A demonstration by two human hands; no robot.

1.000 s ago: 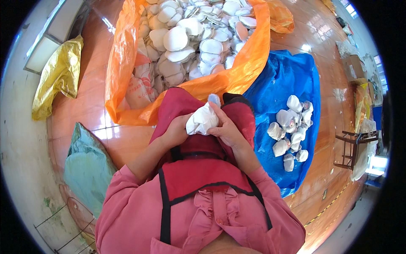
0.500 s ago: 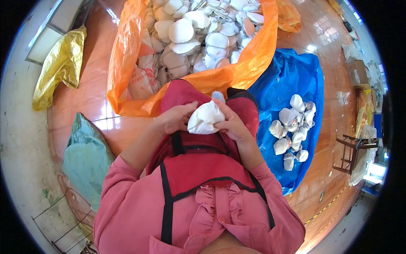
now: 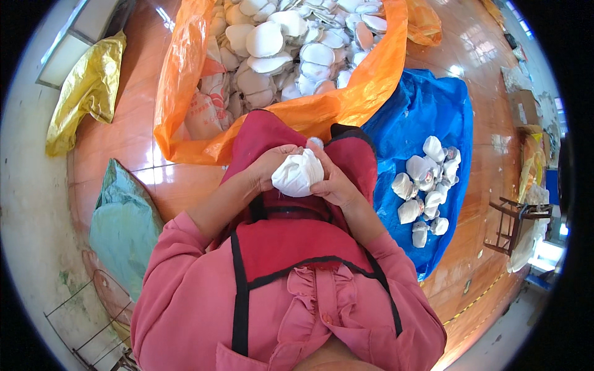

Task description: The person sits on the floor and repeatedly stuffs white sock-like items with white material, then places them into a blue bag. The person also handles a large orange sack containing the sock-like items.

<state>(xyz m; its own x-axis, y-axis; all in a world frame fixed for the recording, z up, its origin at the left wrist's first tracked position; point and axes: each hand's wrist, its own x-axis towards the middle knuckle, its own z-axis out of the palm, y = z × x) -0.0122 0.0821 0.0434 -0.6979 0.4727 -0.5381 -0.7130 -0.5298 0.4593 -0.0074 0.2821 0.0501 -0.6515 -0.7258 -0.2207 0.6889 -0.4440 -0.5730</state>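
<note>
Above my lap, a white bundle of soft cloth [image 3: 297, 175] is held between both hands; its near side looks rounded and gathered. My left hand [image 3: 272, 166] is closed around its left side, with the fingers partly hidden behind it. My right hand [image 3: 337, 184] grips the right side, fingers pressed into the cloth. A small pale grey-white tip [image 3: 317, 142] shows by the right fingers at the top. Beyond my knees, an orange sack [image 3: 346, 104] lies open, full of flat oval white pieces [image 3: 265, 40]. Several similar white bundles [image 3: 424, 173] rest on a blue sack [image 3: 396, 123] at the right.
A green sack [image 3: 124, 229] and a yellow sack [image 3: 90, 83] lie to the left on the tiled floor [image 3: 139, 80]. At far right are a dark wooden stool [image 3: 516, 222] and a cardboard box [image 3: 525, 108]. A thin metal rack [image 3: 93, 315] stands at lower left.
The bundle has turned in my hands and now looks rounder and more gathered. My left hand has moved in closer against it, and less of the grey-white tip shows.
</note>
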